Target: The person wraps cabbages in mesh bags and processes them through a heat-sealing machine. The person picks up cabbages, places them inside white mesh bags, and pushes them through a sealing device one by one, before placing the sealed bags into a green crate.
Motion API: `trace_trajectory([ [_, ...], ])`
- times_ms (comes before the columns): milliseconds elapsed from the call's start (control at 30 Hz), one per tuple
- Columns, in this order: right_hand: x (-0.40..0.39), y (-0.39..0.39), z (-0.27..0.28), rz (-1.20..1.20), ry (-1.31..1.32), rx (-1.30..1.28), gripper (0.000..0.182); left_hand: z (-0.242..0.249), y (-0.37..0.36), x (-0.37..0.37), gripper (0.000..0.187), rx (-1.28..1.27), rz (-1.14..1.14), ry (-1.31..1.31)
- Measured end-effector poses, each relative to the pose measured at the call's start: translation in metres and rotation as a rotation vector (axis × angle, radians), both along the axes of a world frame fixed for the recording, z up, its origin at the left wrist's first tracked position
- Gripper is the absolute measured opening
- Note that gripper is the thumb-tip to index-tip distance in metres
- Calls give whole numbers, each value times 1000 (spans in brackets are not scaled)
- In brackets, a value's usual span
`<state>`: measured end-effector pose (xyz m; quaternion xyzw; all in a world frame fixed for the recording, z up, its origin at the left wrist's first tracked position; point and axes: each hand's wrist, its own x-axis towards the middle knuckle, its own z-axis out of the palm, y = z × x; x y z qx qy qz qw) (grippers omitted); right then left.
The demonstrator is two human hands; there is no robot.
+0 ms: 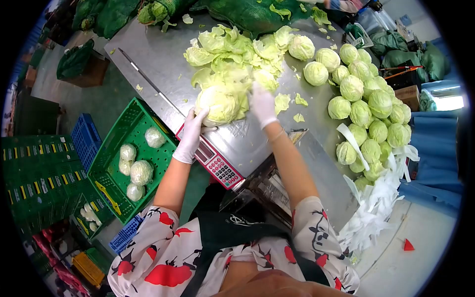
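Note:
A pale green cabbage [216, 105] sits on the metal table, in front of a heap of loose outer leaves [225, 52]. My left hand [192, 129], in a white glove, grips the cabbage's near left side with the thumb on top. To the right of it, my gloved right hand [261, 101] is smeared by motion beside the leaves; its fingers cannot be made out. Close to my left wrist lies a red-edged scale with a keypad [221, 167].
Trimmed cabbages [361, 114] are piled along the table's right side, beside white strips [373, 213]. A green crate [110, 153] at left holds several wrapped heads. Green mesh sacks [247, 17] lie at the far edge. A long thin bar [148, 79] lies on the left side.

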<state>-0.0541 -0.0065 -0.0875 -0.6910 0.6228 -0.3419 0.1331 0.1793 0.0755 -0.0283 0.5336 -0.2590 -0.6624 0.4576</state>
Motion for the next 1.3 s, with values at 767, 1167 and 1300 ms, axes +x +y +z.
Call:
trace_trajectory([
  [767,29,-27,69,-96,-857,635,41,-8,-3,18,114,-568,-108,-602],
  [1167,40,-63,34,-260,-904,498,30,-7,-14,28,97,-443,7,17],
  [1300,16,-86,79,-182,-1063,368,48,9,-20,31,77,-286,107,536],
])
